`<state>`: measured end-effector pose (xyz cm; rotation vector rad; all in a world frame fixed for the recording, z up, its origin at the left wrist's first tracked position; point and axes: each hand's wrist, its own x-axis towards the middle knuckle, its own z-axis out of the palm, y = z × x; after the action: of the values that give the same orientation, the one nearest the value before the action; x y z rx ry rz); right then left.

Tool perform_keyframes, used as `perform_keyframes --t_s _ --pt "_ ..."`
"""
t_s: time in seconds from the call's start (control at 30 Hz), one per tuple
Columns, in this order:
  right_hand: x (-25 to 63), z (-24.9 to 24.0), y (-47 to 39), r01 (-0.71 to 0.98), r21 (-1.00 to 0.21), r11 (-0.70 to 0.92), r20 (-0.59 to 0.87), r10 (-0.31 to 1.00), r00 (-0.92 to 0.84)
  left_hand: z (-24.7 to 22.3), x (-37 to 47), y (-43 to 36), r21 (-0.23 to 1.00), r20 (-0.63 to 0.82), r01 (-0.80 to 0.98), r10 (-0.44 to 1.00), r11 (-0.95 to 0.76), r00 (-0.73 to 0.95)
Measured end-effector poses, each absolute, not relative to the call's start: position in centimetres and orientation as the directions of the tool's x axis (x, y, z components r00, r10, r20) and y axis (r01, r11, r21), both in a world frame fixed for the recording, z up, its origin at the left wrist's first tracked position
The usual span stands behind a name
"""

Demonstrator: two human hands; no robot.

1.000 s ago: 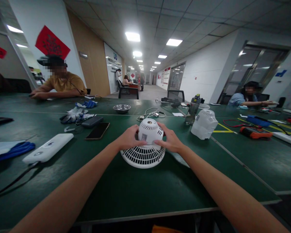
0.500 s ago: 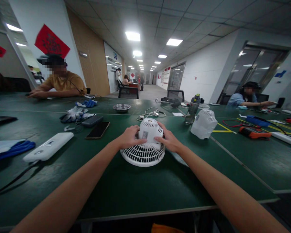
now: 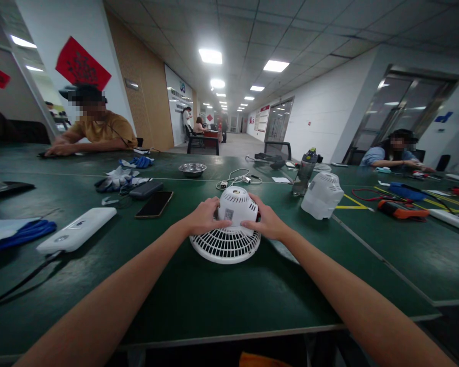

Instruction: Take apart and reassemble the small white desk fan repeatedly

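Note:
A white fan housing (image 3: 235,206) with vent slots and a small label sits on top of a round white fan grille (image 3: 225,250), which lies on the green table in front of me. My left hand (image 3: 205,218) grips the housing from the left, thumb across its front. From the right, my right hand (image 3: 266,219) holds it the same way, with its thumb near the lower edge. The far fingers of both hands are hidden behind the housing. Behind it lies a white cable (image 3: 237,176). A pale flat piece (image 3: 285,251) lies partly under my right forearm.
A second white housing (image 3: 323,196) and a bottle (image 3: 305,171) stand to the right, near an orange meter (image 3: 401,210). Leftward lie a phone (image 3: 155,205), a power bank (image 3: 146,189), a white power strip (image 3: 78,229) and gloves (image 3: 124,179). A metal bowl (image 3: 192,169) stands behind. Two people sit across.
My right thumb has shifted slightly left on the housing. The housing and grille stay in place, with both hands still around the housing.

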<state>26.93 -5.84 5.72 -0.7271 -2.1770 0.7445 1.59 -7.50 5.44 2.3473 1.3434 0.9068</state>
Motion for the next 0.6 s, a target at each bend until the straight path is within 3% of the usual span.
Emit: perform_keyframes --t_s 0.33,0.43,0.6 --pt "27.0 5.9 -6.0 0.297 -0.553 0.778 0.518 0.601 -0.609 5.4 1.3 -7.5 0.423 0.371 0.714 0.825 -0.558 0.425" --pt "27.4 6.4 -6.1 0.339 -0.506 0.793 0.527 0.596 -0.606 5.7 1.4 -7.8 0.451 0.398 0.695 0.823 -0.561 0.406" --pt "27.8 6.9 -6.7 0.312 -0.574 0.757 0.475 0.619 -0.625 5.7 2.2 -8.6 0.530 0.421 0.578 0.785 -0.620 0.455"
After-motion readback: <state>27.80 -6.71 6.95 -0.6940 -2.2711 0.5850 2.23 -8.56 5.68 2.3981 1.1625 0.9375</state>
